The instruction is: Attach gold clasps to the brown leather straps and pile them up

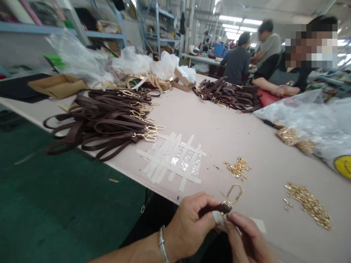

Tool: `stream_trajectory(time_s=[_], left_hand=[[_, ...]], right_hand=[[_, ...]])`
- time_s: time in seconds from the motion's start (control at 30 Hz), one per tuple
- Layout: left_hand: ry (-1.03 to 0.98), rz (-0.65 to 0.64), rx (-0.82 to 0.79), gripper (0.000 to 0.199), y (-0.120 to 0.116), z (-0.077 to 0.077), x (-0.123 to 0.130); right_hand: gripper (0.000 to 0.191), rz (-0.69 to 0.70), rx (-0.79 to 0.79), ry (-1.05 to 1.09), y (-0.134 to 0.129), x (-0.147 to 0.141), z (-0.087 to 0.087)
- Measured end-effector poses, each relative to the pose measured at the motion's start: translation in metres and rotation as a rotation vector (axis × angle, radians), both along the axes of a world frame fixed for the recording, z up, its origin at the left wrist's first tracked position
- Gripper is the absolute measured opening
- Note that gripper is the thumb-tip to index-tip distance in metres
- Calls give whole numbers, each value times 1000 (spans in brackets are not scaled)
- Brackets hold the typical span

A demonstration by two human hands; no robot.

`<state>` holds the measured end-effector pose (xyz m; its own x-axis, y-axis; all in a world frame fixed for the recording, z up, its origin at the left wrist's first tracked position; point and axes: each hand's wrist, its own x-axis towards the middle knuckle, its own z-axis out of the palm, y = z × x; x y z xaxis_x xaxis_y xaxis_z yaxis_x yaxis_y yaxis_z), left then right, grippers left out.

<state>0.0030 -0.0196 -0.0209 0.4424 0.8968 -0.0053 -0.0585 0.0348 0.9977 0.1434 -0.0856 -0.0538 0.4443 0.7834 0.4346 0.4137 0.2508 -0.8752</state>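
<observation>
My left hand (193, 223) is closed around the end of a dark brown strap (223, 208), which carries a gold oval ring (234, 193). White tape wraps the thumb of that hand. Close beside it, my right hand (244, 235) has thumb and fingertips pinched together at the strap's end; whatever lies between them is too small and hidden to make out. A small pile of gold metal pieces (238, 168) lies just beyond the ring. Farther right is a larger pile of similar gold pieces (308, 204).
Brown straps with gold rings (104, 120) are heaped at the table's left edge, and another strap heap (227, 93) lies at the back. Tape strips (164, 160) cross the tabletop. Plastic bags (309, 120) lie at right. A person (290, 69) sits opposite, hands together.
</observation>
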Motion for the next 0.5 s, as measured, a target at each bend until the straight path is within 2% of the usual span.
stream_trajectory(time_s=[0.1, 0.23, 0.37, 0.5], left_hand=[[18, 19, 75, 12, 0, 1, -1], [87, 46, 275, 13, -1, 0, -5], [114, 29, 412, 15, -3, -2, -7], [137, 12, 460, 12, -6, -4, -7]], right_hand=[[14, 49, 59, -84, 2, -2, 1], [19, 55, 171, -251, 4, -1, 4], [21, -51, 332, -248, 4, 3, 10], [25, -9, 326, -193, 2, 0, 14]])
